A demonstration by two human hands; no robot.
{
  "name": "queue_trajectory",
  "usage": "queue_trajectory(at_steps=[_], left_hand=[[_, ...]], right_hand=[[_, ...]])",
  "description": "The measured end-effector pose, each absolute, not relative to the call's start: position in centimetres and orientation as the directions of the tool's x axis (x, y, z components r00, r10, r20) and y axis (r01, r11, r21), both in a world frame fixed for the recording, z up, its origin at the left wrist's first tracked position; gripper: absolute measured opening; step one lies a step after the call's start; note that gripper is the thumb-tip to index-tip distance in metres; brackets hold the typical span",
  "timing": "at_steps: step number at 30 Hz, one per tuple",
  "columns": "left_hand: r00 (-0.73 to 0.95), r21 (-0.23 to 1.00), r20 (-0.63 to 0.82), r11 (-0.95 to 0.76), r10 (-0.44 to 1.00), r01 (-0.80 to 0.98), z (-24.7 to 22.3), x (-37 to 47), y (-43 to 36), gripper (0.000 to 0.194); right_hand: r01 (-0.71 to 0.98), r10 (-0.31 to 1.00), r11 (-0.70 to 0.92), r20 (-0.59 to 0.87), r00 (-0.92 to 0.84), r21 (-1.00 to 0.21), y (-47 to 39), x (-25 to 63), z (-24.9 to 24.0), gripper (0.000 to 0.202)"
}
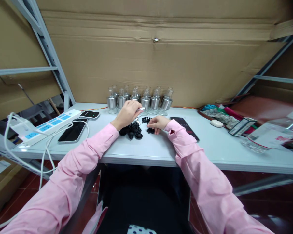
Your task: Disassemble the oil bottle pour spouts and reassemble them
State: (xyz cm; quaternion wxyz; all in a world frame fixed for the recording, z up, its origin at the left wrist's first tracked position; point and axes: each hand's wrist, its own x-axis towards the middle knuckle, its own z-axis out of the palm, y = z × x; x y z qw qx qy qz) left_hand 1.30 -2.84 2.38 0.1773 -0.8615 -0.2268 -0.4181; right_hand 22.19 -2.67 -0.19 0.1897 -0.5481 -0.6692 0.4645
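My left hand (128, 112) is raised over a pile of round black parts (132, 130), its fingers closed on a small white piece (142, 109). To its right, my right hand (158, 123) reaches down to small black pieces (150, 130) on the white table (141, 152); its fingertips are pinched together, and what they hold is too small to make out. More small black pieces (146, 120) stand in a row just behind that hand. Behind both hands are several glass bottles with metal bands (154, 102), and a few white pieces lie partly hidden near my left hand.
On the left are a power strip (51, 126) with white cables, a phone (73, 131) and a small device (90, 114). A dark flat object (185, 128) lies beside my right wrist. Farther right are a white oval object (216, 123), a small box (242, 126), cloths and a plastic jar (275, 135).
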Motion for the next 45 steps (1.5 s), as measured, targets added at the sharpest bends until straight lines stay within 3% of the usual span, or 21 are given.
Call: queue_trajectory(at_steps=[8, 16, 21, 25, 27, 29, 32, 38, 45], left_hand=[[0.55, -0.11, 0.797, -0.836, 0.249, 0.538, 2.4, 1.3, -2.8, 0.014], [0.552, -0.093, 0.79, -0.838, 0.267, 0.538, 2.5, 1.3, -3.0, 0.015], [0.506, -0.132, 0.826, -0.786, 0.25, 0.604, 2.7, 1.2, -3.3, 0.018], [0.502, -0.059, 0.815, -0.821, 0.289, 0.569, 2.4, 1.4, -3.1, 0.018], [0.506, -0.003, 0.813, -0.869, 0.286, 0.495, 2.2, 1.6, -3.0, 0.015], [0.495, 0.032, 0.826, -0.898, 0.271, 0.438, 2.0, 1.8, -2.9, 0.013], [0.476, 0.059, 0.842, -0.922, 0.252, 0.383, 1.7, 2.0, -3.1, 0.01], [0.511, 0.029, 0.838, -0.951, 0.191, 0.308, 1.7, 2.2, -3.5, 0.014], [0.506, -0.081, 0.843, -0.885, 0.184, 0.458, 2.0, 1.5, -3.0, 0.013]], right_hand=[[0.574, 0.908, 0.028, -0.219, -0.357, -0.819, -2.9, 21.6, -0.1, 0.032], [0.762, 0.92, 0.2, -0.15, -0.362, -0.616, -3.4, 21.2, 0.6, 0.02], [0.746, 0.931, 0.268, -0.035, -0.363, -0.61, -3.5, 21.3, 0.8, 0.032], [0.544, 0.949, 0.256, 0.1, -0.3, -0.799, -3.4, 20.7, 1.0, 0.041], [0.297, 0.949, 0.165, 0.07, -0.307, -0.94, -3.6, 20.1, 1.2, 0.045], [0.041, 0.933, 0.034, 0.017, -0.36, -0.999, -3.9, 19.4, 1.4, 0.047], [-0.176, 0.911, -0.068, 0.011, -0.412, -0.982, -4.0, 18.8, 1.6, 0.045], [-0.26, 0.891, -0.141, -0.008, -0.453, -0.955, -3.8, 19.1, 1.2, 0.036], [-0.432, 0.921, -0.11, 0.072, -0.383, -0.895, -3.9, 19.4, 1.2, 0.022]])
